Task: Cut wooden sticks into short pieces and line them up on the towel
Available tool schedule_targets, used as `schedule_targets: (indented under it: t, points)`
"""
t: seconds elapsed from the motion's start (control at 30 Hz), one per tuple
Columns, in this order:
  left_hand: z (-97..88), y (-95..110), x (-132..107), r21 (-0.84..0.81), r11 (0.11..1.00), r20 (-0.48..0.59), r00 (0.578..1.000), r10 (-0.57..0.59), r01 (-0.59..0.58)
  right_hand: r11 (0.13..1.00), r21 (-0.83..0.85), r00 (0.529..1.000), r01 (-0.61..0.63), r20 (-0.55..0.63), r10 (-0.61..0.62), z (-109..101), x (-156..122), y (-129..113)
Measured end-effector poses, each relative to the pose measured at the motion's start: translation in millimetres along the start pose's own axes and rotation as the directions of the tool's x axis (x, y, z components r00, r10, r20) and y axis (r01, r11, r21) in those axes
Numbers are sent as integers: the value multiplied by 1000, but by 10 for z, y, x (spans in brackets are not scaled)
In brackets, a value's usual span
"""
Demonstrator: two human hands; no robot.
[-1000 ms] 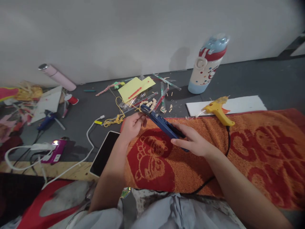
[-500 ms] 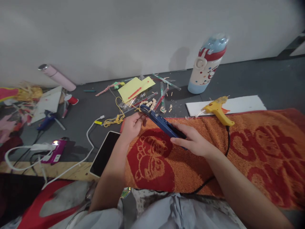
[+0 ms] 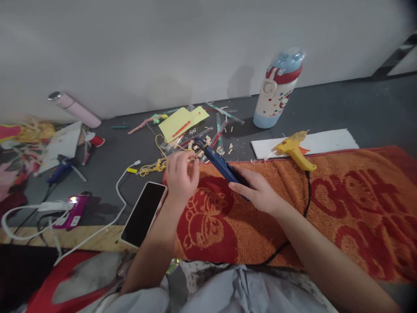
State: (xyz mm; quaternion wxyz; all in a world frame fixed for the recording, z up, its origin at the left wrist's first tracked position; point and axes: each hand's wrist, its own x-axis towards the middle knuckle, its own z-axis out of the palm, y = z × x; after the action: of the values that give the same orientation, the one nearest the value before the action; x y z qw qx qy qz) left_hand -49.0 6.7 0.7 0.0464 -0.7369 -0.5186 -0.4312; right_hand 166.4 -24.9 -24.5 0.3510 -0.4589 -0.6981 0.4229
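Observation:
My right hand (image 3: 256,189) is wrapped round the lower end of a long blue hand tool (image 3: 221,165), which looks like a cutter. Its narrow dark jaw end points up and left, above the towel's far edge. Beside that end is my left hand (image 3: 180,176), fingers curled and thumb close to them. A thin pale sliver seems to run from its fingertips toward the jaw, too small to make out surely. Short pale wooden pieces (image 3: 230,149) lie scattered just beyond the tool.
An orange towel (image 3: 273,234) lies under my hands. Around it are a yellow glue gun (image 3: 295,150) on a white board (image 3: 332,141), a cartoon bottle (image 3: 275,98), a phone (image 3: 143,215), yellow paper (image 3: 177,121), yellow string (image 3: 156,167) and a purple power strip (image 3: 74,211).
My left hand has turned and risen slightly, its back and fingers now more upright. The blue tool has tilted a little steeper, still in my right hand. The view has shifted slightly.

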Motion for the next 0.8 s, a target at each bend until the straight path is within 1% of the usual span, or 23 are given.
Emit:
schedule_targets:
  t: [0.03,0.07,0.1,0.13,0.17,0.2,0.23,0.27,0.3,0.37,0.4,0.47,0.57,0.8]
  points:
    - [6,54,-30,-23,1000,-4,1000,9,-9,1000,24,1000,-5,-13,5,16,0,11]
    - [16,109,-63,-67,998,59,998,-3,7,999,52,1000,-4,-21,5,32,-1,20]
    - [32,162,-96,-122,990,157,986,-56,75,997,82,1000,1,-24,1,47,-2,24]
    - [55,209,-127,-164,967,258,955,-149,196,994,111,1000,10,-18,-8,62,-5,25]
    - [82,248,-155,-220,929,343,915,-211,296,990,138,1000,20,-6,-19,76,-9,23]
    - [113,278,-177,-289,881,430,873,-230,375,986,162,1000,29,8,-30,91,-14,19]
    - [144,300,-195,-375,815,493,840,-228,441,984,177,999,36,15,-39,105,-19,15]
    - [172,316,-209,-464,732,547,811,-207,499,983,181,999,41,16,-45,119,-25,10]
    - [197,327,-219,-542,640,585,791,-179,545,983,179,999,46,11,-48,131,-31,6]
    - [232,344,-236,-654,463,615,777,-135,598,984,170,998,56,1,-57,150,-41,-1]
    - [243,353,-245,-688,395,616,778,-124,608,984,167,998,63,2,-64,156,-44,-5]
    - [259,372,-267,-732,310,603,789,-120,607,983,166,997,79,14,-82,161,-49,-13]
    - [275,397,-297,-758,270,581,803,-136,594,985,155,996,82,17,-85,163,-51,-22]
    - [276,417,-298,-742,279,584,792,-176,609,986,152,997,68,18,-72,178,-51,-30]
